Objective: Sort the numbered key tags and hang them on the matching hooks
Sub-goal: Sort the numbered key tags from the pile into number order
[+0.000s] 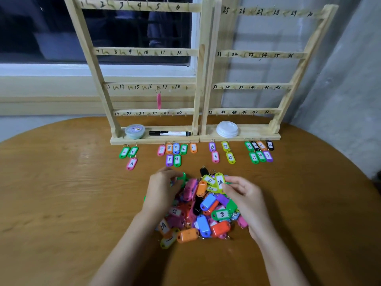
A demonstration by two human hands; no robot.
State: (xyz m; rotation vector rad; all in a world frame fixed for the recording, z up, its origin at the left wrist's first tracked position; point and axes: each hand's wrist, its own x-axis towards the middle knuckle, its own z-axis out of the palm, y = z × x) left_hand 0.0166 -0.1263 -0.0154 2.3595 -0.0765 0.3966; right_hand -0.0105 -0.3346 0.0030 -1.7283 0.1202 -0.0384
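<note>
A heap of coloured numbered key tags (203, 211) lies on the round wooden table in front of me. My left hand (162, 190) rests on the heap's left side and pinches a green tag (182, 178). My right hand (245, 199) pinches a yellow tag marked 14 (220, 182) at the heap's top right. Sorted tags lie in rows before the racks: 2 and 3 (128, 154), 7 to 11 (175, 151), 13 and 15 (221, 152), 19 to 22 (260, 151). Two wooden hook racks (201, 79) stand behind, numbered 1 to 48. One pink tag (159, 100) hangs near hook 16.
On the left rack's base sit a small lidded tub (135, 131) and a black marker (170, 133); a stack of white lids (227, 129) sits on the right base. A window is behind on the left, a grey wall on the right.
</note>
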